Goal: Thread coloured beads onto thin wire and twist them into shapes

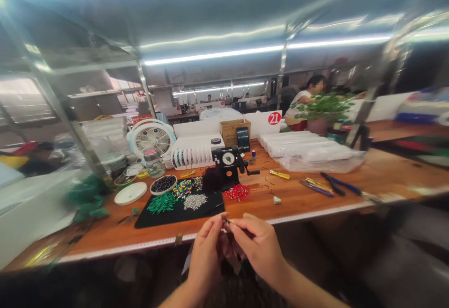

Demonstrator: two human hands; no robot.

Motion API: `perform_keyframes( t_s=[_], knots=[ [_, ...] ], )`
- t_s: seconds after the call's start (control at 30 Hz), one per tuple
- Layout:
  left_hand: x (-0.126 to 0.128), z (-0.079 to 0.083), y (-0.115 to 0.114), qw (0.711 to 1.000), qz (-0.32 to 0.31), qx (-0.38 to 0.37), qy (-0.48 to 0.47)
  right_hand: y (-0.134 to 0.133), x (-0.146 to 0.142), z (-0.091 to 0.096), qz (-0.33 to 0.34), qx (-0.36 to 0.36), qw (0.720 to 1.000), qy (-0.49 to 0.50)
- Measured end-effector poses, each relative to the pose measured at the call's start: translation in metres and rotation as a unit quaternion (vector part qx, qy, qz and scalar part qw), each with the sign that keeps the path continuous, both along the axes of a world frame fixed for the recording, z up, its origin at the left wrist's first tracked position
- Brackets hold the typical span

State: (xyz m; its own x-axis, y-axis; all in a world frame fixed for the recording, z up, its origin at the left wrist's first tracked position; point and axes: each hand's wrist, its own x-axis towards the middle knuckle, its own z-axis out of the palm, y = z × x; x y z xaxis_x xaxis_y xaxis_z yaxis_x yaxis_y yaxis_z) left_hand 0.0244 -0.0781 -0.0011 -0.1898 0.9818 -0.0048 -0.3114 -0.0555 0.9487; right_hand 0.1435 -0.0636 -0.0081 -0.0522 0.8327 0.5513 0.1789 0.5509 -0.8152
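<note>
Pinching a tiny dark piece with a metal glint, too small to identify, the left hand and the right hand are both closed and meet in mid-air just behind the front edge of a long orange wooden workbench. Straight ahead lies one black mat holding three loose heaps: slender green tube beads, speckled multicoloured beads, and small silver beads. Beside it sit one round dish of glossy dark beads and one heap of red beads. Behind them stands one black bench machine with a round white dial and a crank handle. To the right lie two pairs of blue-handled pliers and white rolls in soft, shiny plastic. To the left are one glass jar and one white caged fan. Farther back are one cardboard box, one leafy potted plant, and one red-and-white number 21 sign. One seated co-worker is beyond the plant, and rows of benches recede beneath long strip lights.
</note>
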Motion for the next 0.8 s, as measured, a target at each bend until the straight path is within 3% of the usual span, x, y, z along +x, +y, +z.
perform_keyframes(
  t_s=[0.13, 0.23, 0.43, 0.57, 0.67, 0.8],
  knots=[
    [-0.006, -0.003, -0.008, 0.996, -0.001, 0.048, 0.074, 0.002, -0.001, -0.008, -0.074, 0.168, 0.981, -0.066],
    [-0.005, -0.001, -0.01, 0.989, -0.015, 0.058, 0.139, 0.004, -0.004, -0.016, -0.095, 0.21, 0.967, -0.11],
    [-0.007, 0.003, -0.006, 0.977, -0.006, 0.077, 0.199, 0.001, -0.005, -0.02, -0.079, 0.181, 0.968, -0.154],
    [-0.012, 0.004, -0.006, 0.99, -0.086, 0.031, 0.107, -0.002, 0.001, -0.01, 0.008, 0.077, 0.992, -0.097],
    [-0.013, 0.004, -0.007, 0.993, -0.114, -0.023, 0.02, -0.005, 0.006, -0.001, 0.06, 0.024, 0.995, -0.075],
    [-0.013, 0.003, -0.011, 0.993, -0.107, -0.008, 0.046, -0.007, 0.009, 0.002, 0.072, 0.003, 0.994, -0.077]
  ],
)
